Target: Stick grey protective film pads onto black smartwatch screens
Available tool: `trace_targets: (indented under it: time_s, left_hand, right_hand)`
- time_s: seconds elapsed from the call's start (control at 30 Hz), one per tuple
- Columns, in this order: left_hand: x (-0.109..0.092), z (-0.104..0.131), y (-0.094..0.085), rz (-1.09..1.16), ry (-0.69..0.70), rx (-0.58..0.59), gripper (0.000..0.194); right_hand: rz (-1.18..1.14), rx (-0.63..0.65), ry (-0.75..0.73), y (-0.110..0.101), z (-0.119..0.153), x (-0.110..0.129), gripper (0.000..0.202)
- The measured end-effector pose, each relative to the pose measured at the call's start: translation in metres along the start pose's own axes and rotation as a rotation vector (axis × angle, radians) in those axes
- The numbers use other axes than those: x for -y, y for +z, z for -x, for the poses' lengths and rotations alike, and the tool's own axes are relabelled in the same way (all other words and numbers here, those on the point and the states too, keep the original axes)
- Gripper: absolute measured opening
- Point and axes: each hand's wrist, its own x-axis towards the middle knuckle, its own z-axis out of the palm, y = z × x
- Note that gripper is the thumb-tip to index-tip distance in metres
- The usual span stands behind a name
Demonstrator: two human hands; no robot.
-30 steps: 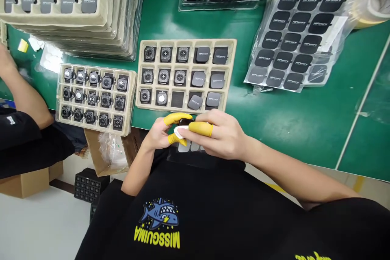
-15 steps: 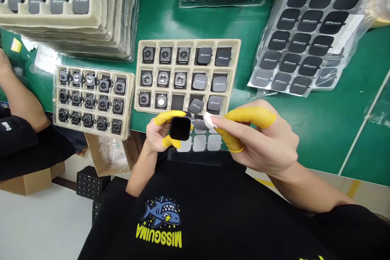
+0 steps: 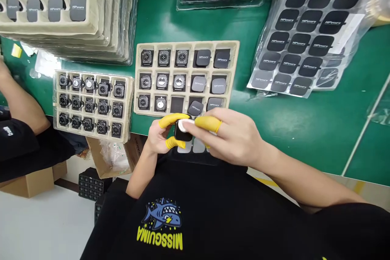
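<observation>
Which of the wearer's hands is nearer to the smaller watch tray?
Left. The left hand holds a watch just right of the smaller tray; the right hand is farther right, holding a white pad at the watch's screen.

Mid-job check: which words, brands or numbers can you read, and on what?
"MISSGUIMA", upside down, yellow, on the black shirt.
"HiFuture" on dark rounded-square stickers at right.
"HiFuture" on grey rounded-square covers in the middle beige tray.
Blurred: print on the brown cardboard box and co-worker's black sleeve.
None readable on the black square watch in the left hand.
No readable numbers.
</observation>
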Motion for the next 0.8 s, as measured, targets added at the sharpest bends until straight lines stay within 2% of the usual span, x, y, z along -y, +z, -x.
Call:
trace_targets:
  time_s: [0.1, 0.23, 0.3, 0.47, 0.8]
  left_hand:
    - [0.003, 0.005, 0.000, 0.018, -0.046, -0.051, 0.066]
    - [-0.001, 0.008, 0.001, 0.093, -0.135, -0.093, 0.069]
    - [-0.004, 0.007, 0.002, 0.110, -0.149, -0.088, 0.070]
    - [-0.009, 0.001, 0.005, 0.119, -0.130, -0.069, 0.065]
    - [-0.005, 0.002, 0.003, 0.017, -0.071, -0.049, 0.067]
  right_hand:
    - [0.109, -0.013, 0.042, 0.002, 0.004, -0.009, 0.037]
    - [0.136, -0.173, 0.185, -0.005, 0.011, -0.016, 0.047]
    - [0.089, -0.205, 0.237, -0.010, 0.012, -0.014, 0.048]
    - [-0.032, -0.125, 0.223, -0.016, 0.013, -0.003, 0.051]
    - [-0.067, -0.023, 0.160, -0.011, 0.011, 0.001, 0.043]
